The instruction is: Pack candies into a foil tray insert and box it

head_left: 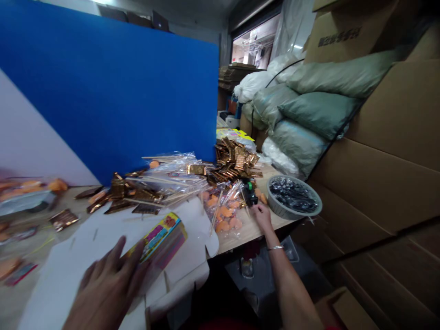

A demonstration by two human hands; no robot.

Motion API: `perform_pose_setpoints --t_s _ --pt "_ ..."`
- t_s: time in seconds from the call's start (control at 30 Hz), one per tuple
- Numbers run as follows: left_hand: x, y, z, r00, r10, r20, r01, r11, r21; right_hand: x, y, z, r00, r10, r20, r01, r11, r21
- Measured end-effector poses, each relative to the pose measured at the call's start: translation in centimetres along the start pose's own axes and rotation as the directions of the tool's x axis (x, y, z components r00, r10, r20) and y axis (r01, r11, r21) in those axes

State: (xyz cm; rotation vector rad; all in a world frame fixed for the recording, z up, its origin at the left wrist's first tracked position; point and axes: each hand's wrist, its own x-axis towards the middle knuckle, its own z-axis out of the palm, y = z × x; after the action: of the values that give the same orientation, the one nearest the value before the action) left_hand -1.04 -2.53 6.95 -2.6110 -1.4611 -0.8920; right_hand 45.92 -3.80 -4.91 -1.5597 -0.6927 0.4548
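My left hand (106, 286) lies flat with fingers stretched out on a colourful printed packet (161, 238) that rests on a white flattened carton (103, 247). My right hand (263, 215), with a bracelet on its wrist, reaches to the far right of the table and closes its fingers on a small black object with a green part (250, 196). That object sits between clear bags of orange pieces (225, 213) and a grey bowl (294, 211) of black items.
Copper-foil pieces (235, 160) and clear bags with wooden sticks (168, 181) are piled mid-table before a blue board (113, 87). Stuffed sacks (309, 114) and cardboard boxes (388, 156) stack on the right. More orange packets (30, 190) lie at the left.
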Motion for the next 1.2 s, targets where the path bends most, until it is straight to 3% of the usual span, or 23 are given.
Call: perform_pose_setpoints --t_s 0.1,0.17,0.23,0.27,0.3,0.37,0.4,0.43,0.57,0.7,0.77,0.83,0.9,0.93,0.97,1.0,1.03,1.1,1.13,1.17,1.2 --pt "0.3 0.5 -0.6 0.998 0.029 0.062 -0.03 0.999 0.017 -2.7 -2.8 0.8 0.998 -0.021 0.054 0.018 0.999 0.042" --pt "0.3 0.7 -0.9 0.995 0.047 0.085 -0.046 0.999 -0.006 -5.9 -5.3 3.3 0.984 -0.028 0.173 0.008 0.993 0.114" --pt "0.1 0.9 -1.1 0.995 0.038 0.089 -0.037 0.999 -0.017 -10.2 -8.2 7.1 0.927 -0.025 0.374 -0.058 0.976 0.209" --pt "0.0 1.1 -1.2 0.996 0.029 0.084 -0.027 0.999 -0.02 -12.6 -9.7 9.1 0.858 -0.024 0.514 -0.134 0.954 0.27" --pt "-0.1 1.2 -1.3 0.997 0.024 0.078 -0.022 0.999 -0.026 -14.9 -11.1 11.2 0.757 -0.019 0.653 -0.23 0.928 0.294" --pt "-0.4 1.6 -1.6 0.997 0.019 0.073 -0.017 0.999 -0.038 -18.6 -13.6 14.6 0.578 0.026 0.815 -0.374 0.897 0.237" --pt "-0.4 1.8 -1.8 0.997 0.02 0.079 -0.016 0.999 -0.049 -19.9 -14.4 15.9 0.523 0.066 0.849 -0.405 0.897 0.179" --pt "-0.3 2.0 -2.1 0.995 0.02 0.095 -0.013 0.998 -0.067 -20.6 -15.0 16.9 0.497 0.108 0.861 -0.413 0.902 0.125" --pt "1.7 3.4 -3.0 0.961 -0.082 0.262 0.114 0.987 -0.111 -20.7 -15.3 18.0 0.493 0.212 0.843 -0.388 0.922 -0.005" --pt "4.8 4.1 -2.6 0.886 -0.306 0.349 0.303 0.951 0.063 -20.8 -13.6 17.8 0.489 0.214 0.846 -0.315 0.947 -0.057" --pt "5.1 3.7 -2.3 0.868 -0.329 0.371 0.323 0.943 0.081 -21.5 -12.3 17.3 0.52 0.154 0.84 -0.142 0.985 -0.093" --pt "4.4 3.4 -2.3 0.851 -0.311 0.422 0.315 0.947 0.062 -21.9 -11.0 16.1 0.573 0.031 0.819 0.117 0.986 -0.12" --pt "3.5 3.5 -2.1 0.846 -0.27 0.46 0.281 0.959 0.045 -20.7 -9.7 15.0 0.653 -0.141 0.745 0.355 0.925 -0.136" --pt "3.2 3.7 -2.0 0.855 -0.242 0.459 0.249 0.967 0.045 -19.6 -9.3 14.8 0.71 -0.274 0.649 0.476 0.865 -0.156" --pt "3.0 3.9 -1.9 0.861 -0.216 0.461 0.212 0.975 0.06 -18.1 -8.9 14.8 0.697 -0.448 0.559 0.613 0.777 -0.142" --pt "3.0 4.2 -1.9 0.862 -0.193 0.47 0.175 0.981 0.082 -16.6 -8.8 15.1 0.609 -0.59 0.531 0.741 0.661 -0.115" --pt "2.9 4.3 -2.0 0.857 -0.168 0.488 0.136 0.986 0.101 -15.2 -8.7 15.6 0.486 -0.674 0.556 0.835 0.547 -0.068" --pt "2.2 4.2 -2.6 0.844 -0.102 0.526 0.054 0.993 0.105 -12.9 -8.6 16.9 0.222 -0.725 0.652 0.928 0.363 0.088" --pt "1.4 3.9 -3.0 0.852 -0.062 0.52 0.016 0.996 0.093 -12.1 -8.3 17.5 0.131 -0.709 0.693 0.934 0.322 0.153" --pt "0.2 3.5 -3.3 0.873 -0.033 0.486 -0.013 0.996 0.091 -11.7 -8.0 18.0 0.078 -0.703 0.707 0.933 0.302 0.197" --pt "-1.4 3.0 -3.4 0.904 -0.014 0.428 -0.033 0.994 0.102 -11.5 -7.6 18.3 0.062 -0.714 0.697 0.931 0.294 0.218"
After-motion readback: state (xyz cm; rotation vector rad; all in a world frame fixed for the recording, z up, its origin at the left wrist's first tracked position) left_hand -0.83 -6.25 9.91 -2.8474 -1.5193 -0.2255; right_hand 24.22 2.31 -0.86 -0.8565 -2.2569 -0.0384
